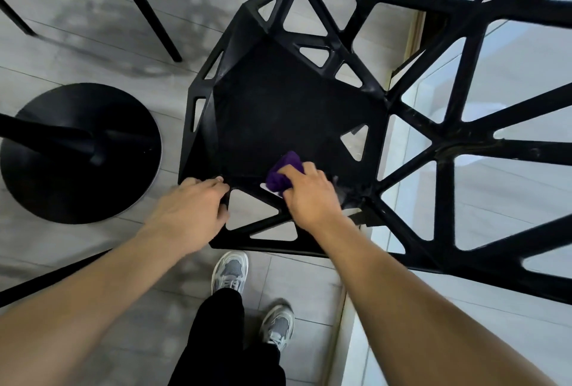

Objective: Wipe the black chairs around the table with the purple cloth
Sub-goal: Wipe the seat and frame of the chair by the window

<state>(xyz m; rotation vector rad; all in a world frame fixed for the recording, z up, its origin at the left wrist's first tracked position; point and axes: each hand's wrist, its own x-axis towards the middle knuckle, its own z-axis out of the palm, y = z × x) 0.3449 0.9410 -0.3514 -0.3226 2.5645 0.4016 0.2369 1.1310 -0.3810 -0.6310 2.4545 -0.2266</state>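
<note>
Seemingly mid-wipe, the right hand [309, 197] clutches the bunched purple cloth [283, 173] against the seat's near edge on the black chair [294, 101], the left hand [192, 209] grips its backrest frame, and the next stroke likely sweeps across the seat.

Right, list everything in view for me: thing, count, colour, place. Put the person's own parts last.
chair: one, black, centre, seen from above.
lattice frame: one, black, right, beside the chair; perhaps another chair.
purple cloth: one, bunched, at the chair's near edge.
round base: one, black, left, on the floor, with a post.
thin legs: two, black, upper left.
floor: grey tiles.
shoes: two, grey, bottom centre.
trousers: black, bottom centre.
left hand: grips the chair's near rim.
right hand: holds the purple cloth against the chair.
</note>
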